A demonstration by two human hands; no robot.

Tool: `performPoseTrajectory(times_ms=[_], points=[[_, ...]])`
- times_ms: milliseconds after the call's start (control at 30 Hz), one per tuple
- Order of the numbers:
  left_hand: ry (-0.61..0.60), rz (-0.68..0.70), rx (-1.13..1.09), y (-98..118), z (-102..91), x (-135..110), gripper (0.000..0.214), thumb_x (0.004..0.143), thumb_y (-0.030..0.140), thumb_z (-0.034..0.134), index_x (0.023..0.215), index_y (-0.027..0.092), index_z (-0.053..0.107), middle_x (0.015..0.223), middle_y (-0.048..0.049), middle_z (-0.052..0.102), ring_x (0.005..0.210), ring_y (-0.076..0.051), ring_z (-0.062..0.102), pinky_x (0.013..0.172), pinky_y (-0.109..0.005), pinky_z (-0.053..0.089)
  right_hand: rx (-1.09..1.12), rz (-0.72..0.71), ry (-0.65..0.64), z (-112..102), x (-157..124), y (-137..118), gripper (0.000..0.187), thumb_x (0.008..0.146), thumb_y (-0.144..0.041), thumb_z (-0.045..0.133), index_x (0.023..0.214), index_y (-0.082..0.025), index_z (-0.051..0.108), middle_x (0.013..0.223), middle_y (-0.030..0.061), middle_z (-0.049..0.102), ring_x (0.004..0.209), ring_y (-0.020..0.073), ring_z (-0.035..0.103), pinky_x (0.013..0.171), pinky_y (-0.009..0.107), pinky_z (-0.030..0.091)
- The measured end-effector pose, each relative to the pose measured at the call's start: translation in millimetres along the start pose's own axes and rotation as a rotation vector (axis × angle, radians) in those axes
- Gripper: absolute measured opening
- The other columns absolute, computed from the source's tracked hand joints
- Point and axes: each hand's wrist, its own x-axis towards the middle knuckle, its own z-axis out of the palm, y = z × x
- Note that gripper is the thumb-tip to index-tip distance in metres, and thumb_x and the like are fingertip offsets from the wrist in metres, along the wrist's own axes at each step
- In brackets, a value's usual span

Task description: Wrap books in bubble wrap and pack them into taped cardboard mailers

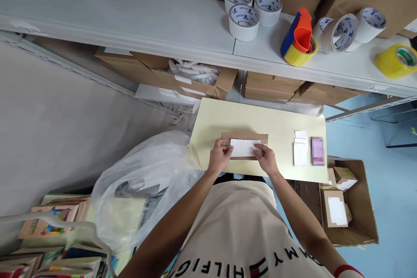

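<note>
A white label [243, 148] is held by its two ends over a small brown cardboard box [245, 136] on the pale yellow table [283, 126]. My left hand [220, 156] pinches the label's left end, with thumb and fingers closed at the box's left side. At the other end, my right hand [266, 158] grips the label's right edge the same way. Whether the label is stuck to the box or just above it I cannot tell. Several white labels [300, 153] lie to the right, beside a blurred purple item [317, 151].
Tape rolls [243, 21] and an orange-blue tape dispenser [301, 34] stand on the shelf [146, 17] ahead. A carton with small boxes [361, 208] sits right of the table. At left are a clear plastic bag [143, 173] and stacked books [48, 221].
</note>
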Motion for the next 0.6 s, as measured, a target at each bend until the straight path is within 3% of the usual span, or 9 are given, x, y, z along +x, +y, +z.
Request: performPoseTrajectory(times_ms=[167,367,600], points=[[-0.053,-0.026,0.205,8.2,-5.0,1.4,0.030,0.081,0.034,0.058,0.107,0.020,0.051,0.070,0.0012,0.072,0.076,-0.021,0.070,0.073,-0.030,0.049,-0.168,0.015,-0.027,-0.4,-0.1,-3.7,0.040,0.077,-0.043,0.058,0.108,-0.021,0.072,0.085,0.0052,0.072,0.074,0.0211,0.062,0.071,0.034,0.050],[-0.110,-0.042,0.498,21.1,-8.3,1.8,0.028,0.086,0.034,0.055,0.111,0.021,0.050,0.081,-0.0023,0.075,0.091,-0.026,0.070,0.070,-0.031,0.047,-0.382,0.041,-0.099,-6.5,-0.9,-15.8,0.040,0.086,-0.046,0.053,0.116,-0.026,0.070,0.078,0.0031,0.069,0.075,0.0212,0.064,0.069,0.031,0.048],[-0.107,0.003,0.712,28.9,-23.0,3.8,0.035,0.086,0.042,0.056,0.112,0.020,0.053,0.094,-0.0093,0.073,0.092,-0.030,0.068,0.069,-0.035,0.049,-0.571,-0.004,-0.134,-19.3,-10.6,-17.8,0.036,0.093,-0.042,0.048,0.123,-0.029,0.065,0.081,0.0022,0.071,0.078,0.0212,0.066,0.065,0.029,0.044]])
